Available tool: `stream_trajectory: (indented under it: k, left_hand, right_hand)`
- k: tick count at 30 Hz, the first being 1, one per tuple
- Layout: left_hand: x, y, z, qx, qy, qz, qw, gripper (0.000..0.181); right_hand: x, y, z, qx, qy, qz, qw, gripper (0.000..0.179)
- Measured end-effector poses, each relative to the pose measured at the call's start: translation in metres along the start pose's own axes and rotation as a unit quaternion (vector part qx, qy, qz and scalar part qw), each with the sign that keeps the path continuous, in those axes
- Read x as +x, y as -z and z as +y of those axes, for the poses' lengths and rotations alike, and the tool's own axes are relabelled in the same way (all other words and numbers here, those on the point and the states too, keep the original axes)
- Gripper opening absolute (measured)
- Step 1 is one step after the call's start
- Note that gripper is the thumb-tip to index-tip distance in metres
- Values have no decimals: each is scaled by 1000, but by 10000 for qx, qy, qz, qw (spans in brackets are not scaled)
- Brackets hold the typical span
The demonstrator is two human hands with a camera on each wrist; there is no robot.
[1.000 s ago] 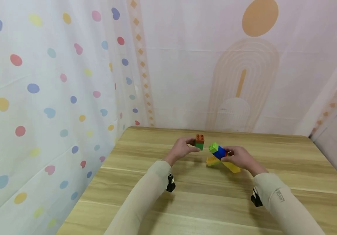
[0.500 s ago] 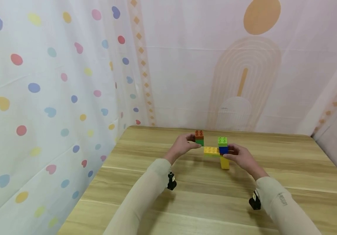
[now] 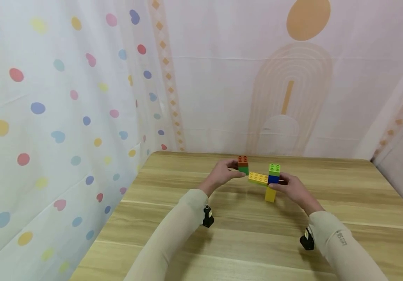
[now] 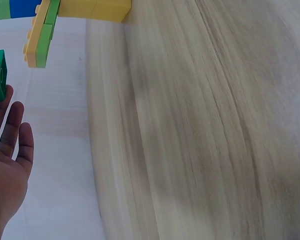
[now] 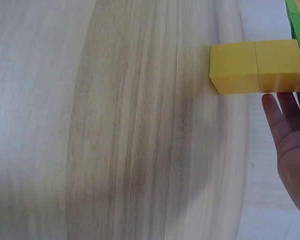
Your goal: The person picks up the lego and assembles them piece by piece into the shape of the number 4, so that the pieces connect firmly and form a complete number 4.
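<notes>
My left hand point(image 3: 221, 173) pinches a two-brick stack, with a reddish-brown brick point(image 3: 243, 160) on top of a green brick point(image 3: 243, 170). Its thumb lies on the green brick in the left wrist view. To the right, my right hand point(image 3: 294, 188) holds a toy-brick structure upright. Its column has yellow bricks point(image 5: 256, 66) at the bottom, then a blue brick point(image 3: 273, 179) and a lime-green brick point(image 3: 274, 169) on top. A yellow studded plate point(image 3: 257, 178) over a green layer point(image 4: 43, 45) juts leftward from the column, close to the left hand's stack but apart from it. Whether the column touches the table cannot be told.
Both hands are over the far half of a wood-grain table point(image 3: 243, 242). Behind its back edge hangs a patterned curtain point(image 3: 215, 97), and a dotted curtain point(image 3: 64, 136) runs along the left side. Black wrist devices point(image 3: 207, 217) sit under both sleeves.
My right hand has turned the structure from tilted to upright, with its yellow arm now level and pointing left. The left hand's stack has shifted slightly up and right.
</notes>
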State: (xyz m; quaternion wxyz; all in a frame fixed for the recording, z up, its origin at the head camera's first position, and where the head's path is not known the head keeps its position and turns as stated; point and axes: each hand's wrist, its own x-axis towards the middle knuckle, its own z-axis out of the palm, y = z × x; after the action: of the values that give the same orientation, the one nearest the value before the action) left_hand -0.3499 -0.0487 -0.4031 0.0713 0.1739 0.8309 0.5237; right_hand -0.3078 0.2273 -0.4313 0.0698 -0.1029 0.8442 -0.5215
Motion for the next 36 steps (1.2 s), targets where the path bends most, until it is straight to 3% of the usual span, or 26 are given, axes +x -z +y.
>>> stream_trajectory:
  k: [14, 36]
  left_hand:
    - [-2, -5, 3, -147, -82, -100, 9998, 33]
    - [-9, -5, 3, 572, 33, -293, 9979, 34]
  right_hand:
    - [0, -8, -3, -12, 11, -139, 9999, 62]
    - [-1, -19, -10, 121, 90, -206, 9997, 59]
